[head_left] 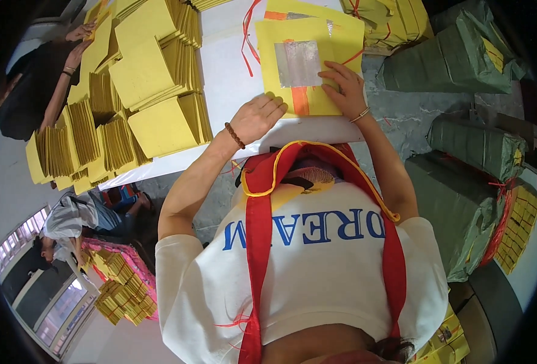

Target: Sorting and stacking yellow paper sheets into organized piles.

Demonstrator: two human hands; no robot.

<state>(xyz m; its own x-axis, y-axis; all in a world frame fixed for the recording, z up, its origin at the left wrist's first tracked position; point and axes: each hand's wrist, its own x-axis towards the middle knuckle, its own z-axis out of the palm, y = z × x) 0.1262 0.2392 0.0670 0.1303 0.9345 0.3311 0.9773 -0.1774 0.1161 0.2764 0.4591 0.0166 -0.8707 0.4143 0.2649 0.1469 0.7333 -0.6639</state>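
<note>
A yellow paper sheet (pixel 267 67) lies on top of a small pile at the near edge of the white table. It carries a silver foil square (pixel 299 64) with an orange strip (pixel 300 100) below it. My left hand (pixel 259 116) rests across the pile's near left corner, its fingers fairly flat and side by side. At the right edge, my right hand (pixel 346 90) has its fingers spread, and the fingertips touch the sheet beside the foil square. Neither hand visibly grips anything.
Yellow paper stacks (pixel 144 73) crowd the table's left side, where a person in black (pixel 35 85) works. Red string (pixel 248 42) lies on the white tabletop (pixel 226 67). Green wrapped bundles (pixel 450 194) stand at the right. Another person (pixel 77 215) sits by more yellow bundles (pixel 123 285).
</note>
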